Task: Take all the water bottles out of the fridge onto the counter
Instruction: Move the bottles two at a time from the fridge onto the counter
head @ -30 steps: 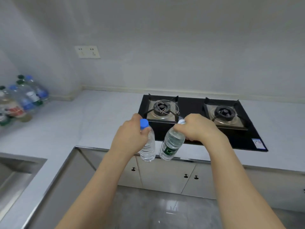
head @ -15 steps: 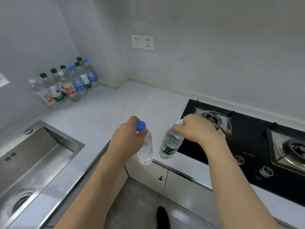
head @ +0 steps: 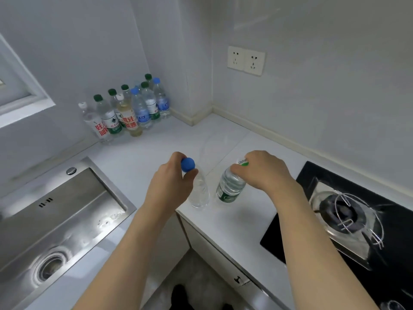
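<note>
The cluster of clear plastic bottles with green, blue and white caps (head: 129,108) stands in the far left corner of the white stone tabletop (head: 156,144), behind the stainless steel sink (head: 55,220). The left hand (head: 172,184) holds the clear label-free bottle with the blue cap (head: 197,186) by the neck, grip closed around it just under the cap. The right hand (head: 261,170) grips the clear bottle with the green label and white-green cap (head: 230,186) at the shoulder, fingers wrapped over the top. Both bottles hang near the front edge of the tabletop, tilted; whether their bases touch it cannot be told. Recommended procedure: carry both further in from the edge, bring each upright, seat the base flat, then release. Keep clear of the black glass gas hob (head: 348,220) at right.
</note>
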Demonstrator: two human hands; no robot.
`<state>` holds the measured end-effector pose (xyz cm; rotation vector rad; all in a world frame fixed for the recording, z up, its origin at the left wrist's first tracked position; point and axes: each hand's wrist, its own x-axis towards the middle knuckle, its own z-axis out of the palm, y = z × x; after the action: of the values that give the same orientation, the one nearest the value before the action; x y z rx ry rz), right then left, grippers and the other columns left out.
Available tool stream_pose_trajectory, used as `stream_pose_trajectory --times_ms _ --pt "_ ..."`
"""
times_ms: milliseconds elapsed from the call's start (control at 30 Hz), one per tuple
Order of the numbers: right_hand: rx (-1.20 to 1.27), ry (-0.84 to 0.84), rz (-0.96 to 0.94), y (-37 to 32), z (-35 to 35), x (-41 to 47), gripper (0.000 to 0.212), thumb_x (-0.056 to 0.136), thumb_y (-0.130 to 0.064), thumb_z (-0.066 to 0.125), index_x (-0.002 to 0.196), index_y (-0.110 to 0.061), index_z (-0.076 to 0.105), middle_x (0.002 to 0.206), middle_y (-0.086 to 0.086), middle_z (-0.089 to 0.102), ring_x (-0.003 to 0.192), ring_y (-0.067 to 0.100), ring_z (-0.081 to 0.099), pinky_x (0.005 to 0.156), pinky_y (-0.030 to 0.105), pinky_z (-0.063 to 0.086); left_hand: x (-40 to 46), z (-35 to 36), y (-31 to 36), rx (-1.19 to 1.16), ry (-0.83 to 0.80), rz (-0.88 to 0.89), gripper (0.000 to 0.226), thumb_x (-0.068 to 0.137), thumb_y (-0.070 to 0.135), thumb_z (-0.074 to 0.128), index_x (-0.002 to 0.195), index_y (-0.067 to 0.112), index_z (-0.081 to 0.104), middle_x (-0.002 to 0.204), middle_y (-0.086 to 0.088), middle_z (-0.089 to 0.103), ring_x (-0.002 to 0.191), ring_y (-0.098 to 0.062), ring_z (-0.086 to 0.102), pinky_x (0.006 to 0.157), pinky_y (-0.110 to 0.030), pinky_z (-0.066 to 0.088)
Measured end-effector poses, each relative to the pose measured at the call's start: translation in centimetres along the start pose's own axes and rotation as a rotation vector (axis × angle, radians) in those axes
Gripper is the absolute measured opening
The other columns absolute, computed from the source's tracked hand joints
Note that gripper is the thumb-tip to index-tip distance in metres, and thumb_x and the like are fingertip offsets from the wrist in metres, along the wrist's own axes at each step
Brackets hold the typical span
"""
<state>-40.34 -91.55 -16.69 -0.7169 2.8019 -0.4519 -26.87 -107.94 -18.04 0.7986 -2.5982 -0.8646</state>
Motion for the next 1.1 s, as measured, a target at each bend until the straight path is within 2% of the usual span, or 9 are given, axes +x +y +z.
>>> stream_pose_trajectory --times_ms 167,333,533,667,933,1100 --pt "-0.020 -0.033 -0.032 -3.6 1.1 4.8 0.034 0.083 -0.049 0.054 0.076 -0.015 0.054 0.075 -0.001 0.056 0.067 0.020 0.052 0.054 0.027 0.032 4.7 -1.4 -3.0 0.017 0.000 -0.042 0.023 0.093 0.033 0.061 0.109 0.020 0.050 0.101 0.000 0.065 0.090 -0.023 0.060 0.074 -0.038 0.051" --pt "-0.035 -0.059 -0.103 -9.5 2.3 10.8 0.033 0.083 -0.051 0.055 0.073 -0.020 0.047 0.076 -0.003 0.052 0.074 0.024 0.053 0.060 0.029 0.032 11.1 -4.5 -7.2 0.039 0.009 -0.074 0.024 0.093 0.035 0.061 0.109 0.022 0.050 0.104 0.000 0.065 0.090 -0.023 0.059 0.075 -0.039 0.051" --pt "-0.071 -0.103 -0.206 -17.4 4.1 18.3 0.031 0.084 -0.049 0.054 0.079 -0.019 0.050 0.076 -0.002 0.053 0.075 0.024 0.054 0.057 0.029 0.032 18.0 -7.9 -12.6 0.051 0.056 -0.115 0.027 0.092 0.034 0.062 0.112 0.021 0.049 0.107 -0.002 0.065 0.090 -0.025 0.060 0.076 -0.041 0.051" --pt "-0.121 -0.116 -0.291 -22.6 5.5 22.8 0.030 0.084 -0.047 0.054 0.072 -0.021 0.047 0.072 -0.004 0.051 0.071 0.021 0.051 0.056 0.029 0.031 21.5 -9.9 -16.7 0.032 0.114 -0.170 0.022 0.092 0.032 0.061 0.108 0.022 0.049 0.100 0.001 0.063 0.084 -0.023 0.056 0.068 -0.035 0.044" --pt "-0.189 -0.172 -0.448 -32.8 9.3 30.9 0.027 0.084 -0.046 0.052 0.078 -0.020 0.050 0.072 -0.004 0.051 0.074 0.021 0.053 0.055 0.029 0.029 27.6 -12.9 -25.1 0.080 0.153 -0.254 0.022 0.092 0.030 0.062 0.108 0.021 0.049 0.084 -0.002 0.060 0.070 -0.025 0.054 0.060 -0.034 0.039" --pt "-0.289 -0.199 -0.498 -37.7 11.2 34.9 0.029 0.086 -0.048 0.051 0.087 -0.019 0.051 0.084 -0.001 0.054 0.080 0.024 0.054 0.057 0.031 0.030 30.9 -13.5 -29.0 0.065 0.136 -0.266 0.023 0.092 0.030 0.062 0.108 0.021 0.049 0.085 -0.003 0.062 0.071 -0.027 0.056 0.062 -0.037 0.045"
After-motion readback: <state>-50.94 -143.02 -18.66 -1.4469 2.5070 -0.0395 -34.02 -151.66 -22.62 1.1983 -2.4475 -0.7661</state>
